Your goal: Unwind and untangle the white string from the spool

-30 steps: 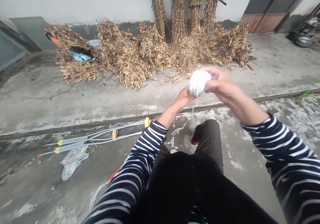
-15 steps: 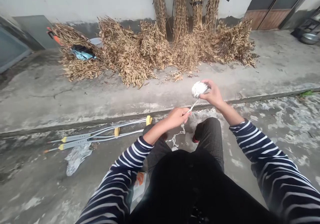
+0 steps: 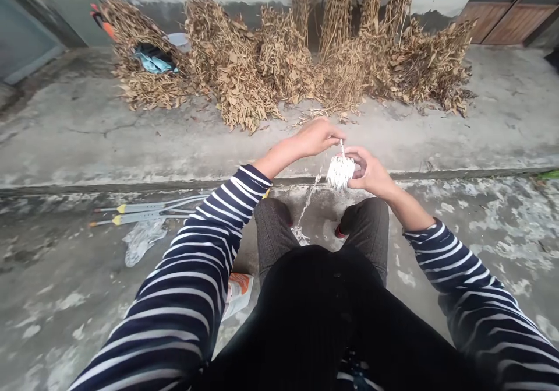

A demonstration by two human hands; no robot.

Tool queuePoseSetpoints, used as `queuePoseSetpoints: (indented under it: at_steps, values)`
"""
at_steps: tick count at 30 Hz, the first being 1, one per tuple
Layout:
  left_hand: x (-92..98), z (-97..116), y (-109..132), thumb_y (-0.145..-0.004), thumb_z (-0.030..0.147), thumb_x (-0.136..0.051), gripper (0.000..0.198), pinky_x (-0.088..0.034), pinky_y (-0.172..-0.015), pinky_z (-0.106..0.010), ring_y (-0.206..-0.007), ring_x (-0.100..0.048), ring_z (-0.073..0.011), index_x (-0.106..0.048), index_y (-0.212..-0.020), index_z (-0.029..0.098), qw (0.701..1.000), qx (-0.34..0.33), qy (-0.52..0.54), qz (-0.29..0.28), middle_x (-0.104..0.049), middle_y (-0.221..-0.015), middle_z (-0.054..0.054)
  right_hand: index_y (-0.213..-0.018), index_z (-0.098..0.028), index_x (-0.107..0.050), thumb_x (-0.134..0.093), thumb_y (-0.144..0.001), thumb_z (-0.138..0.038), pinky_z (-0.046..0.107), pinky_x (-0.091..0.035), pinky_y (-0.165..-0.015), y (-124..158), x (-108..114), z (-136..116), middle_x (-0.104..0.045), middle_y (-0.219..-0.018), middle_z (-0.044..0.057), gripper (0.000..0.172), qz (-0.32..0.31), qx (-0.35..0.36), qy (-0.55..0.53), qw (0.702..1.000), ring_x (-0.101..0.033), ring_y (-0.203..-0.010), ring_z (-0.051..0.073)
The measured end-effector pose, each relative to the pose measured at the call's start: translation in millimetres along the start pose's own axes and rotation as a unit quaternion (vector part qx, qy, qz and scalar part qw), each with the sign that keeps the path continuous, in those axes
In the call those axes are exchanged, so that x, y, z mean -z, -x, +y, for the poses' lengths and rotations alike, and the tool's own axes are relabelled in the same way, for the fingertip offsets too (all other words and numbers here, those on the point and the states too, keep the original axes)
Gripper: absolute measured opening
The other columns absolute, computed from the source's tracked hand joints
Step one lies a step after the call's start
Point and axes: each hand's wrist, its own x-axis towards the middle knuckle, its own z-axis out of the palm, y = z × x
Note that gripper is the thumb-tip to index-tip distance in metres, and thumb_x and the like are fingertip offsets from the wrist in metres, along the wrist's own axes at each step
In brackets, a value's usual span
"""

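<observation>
My right hand (image 3: 370,172) grips a white ball of cord (image 3: 340,172) from its right side, out over the space in front of my knees. Just above and left of the ball, my left hand (image 3: 318,137) pinches the white cord (image 3: 342,146), which runs a short way down onto the ball. From near my left hand a loose length of the cord (image 3: 311,196) hangs to the ground. It ends in a small tangled heap (image 3: 300,235) between my feet.
Dried plant stalks (image 3: 244,76) lie piled along the wall, with tied bundles (image 3: 338,6) upright behind. Crutches (image 3: 148,207) and a clear plastic bag (image 3: 143,242) lie at left. A low concrete step edge (image 3: 414,175) crosses ahead. A printed bag (image 3: 239,292) sits by my left leg.
My left hand has risen from below the ball to above it, carrying the cord along. My right hand and the ball have shifted slightly down. The view has tilted downward.
</observation>
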Motion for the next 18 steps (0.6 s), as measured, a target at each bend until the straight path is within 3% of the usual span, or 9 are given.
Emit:
queuePoseSetpoints:
  at_steps: [3, 6, 11, 18]
  values:
    - [-13.6, -20, 1, -0.087, 0.018, -0.069, 0.012, -0.050, -0.101, -0.035, -0.091, -0.069, -0.0204, -0.080, -0.084, 0.014, 0.994, 0.023, 0.023, -0.107, -0.077, -0.084, -0.004, -0.130, -0.031, -0.055, -0.084, -0.050, -0.016, 0.029, -0.058, -0.074, 14, -4, -19, -0.070, -0.133, 0.005, 0.086, 0.000, -0.010, -0.079, 0.997, -0.068, -0.117, 0.026]
    - [-39.0, -43, 21, -0.091, 0.023, -0.066, 0.018, -0.053, -0.092, -0.034, -0.086, -0.070, -0.0192, -0.078, -0.085, 0.011, 0.984, 0.105, 0.084, -0.113, -0.078, -0.087, -0.006, -0.138, -0.033, -0.056, -0.089, -0.052, -0.023, 0.033, -0.060, -0.074, 24, -4, -33, -0.070, -0.129, 0.006, 0.093, 0.052, 0.003, -0.097, 0.994, -0.069, -0.110, 0.026]
    - [-80.3, -68, 55, -0.092, 0.015, -0.061, 0.021, -0.053, -0.092, -0.033, -0.079, -0.068, -0.0179, -0.072, -0.074, 0.011, 0.970, 0.201, 0.110, -0.088, -0.076, -0.078, -0.005, -0.119, -0.030, -0.067, -0.082, -0.053, -0.024, 0.032, -0.057, -0.062, 26, 3, -37, -0.068, -0.117, 0.005, 0.068, 0.115, -0.022, -0.134, 0.984, -0.064, -0.089, 0.021]
    - [-75.4, -75, 64, -0.090, 0.017, -0.065, 0.017, -0.051, -0.088, -0.028, -0.075, -0.066, -0.0143, -0.068, -0.074, 0.013, 0.959, 0.215, 0.160, -0.098, -0.074, -0.076, -0.004, -0.115, -0.029, -0.069, -0.078, -0.054, -0.023, 0.032, -0.055, -0.062, 20, 9, -35, -0.069, -0.112, 0.005, 0.062, 0.148, -0.007, -0.122, 0.981, -0.063, -0.086, 0.021]
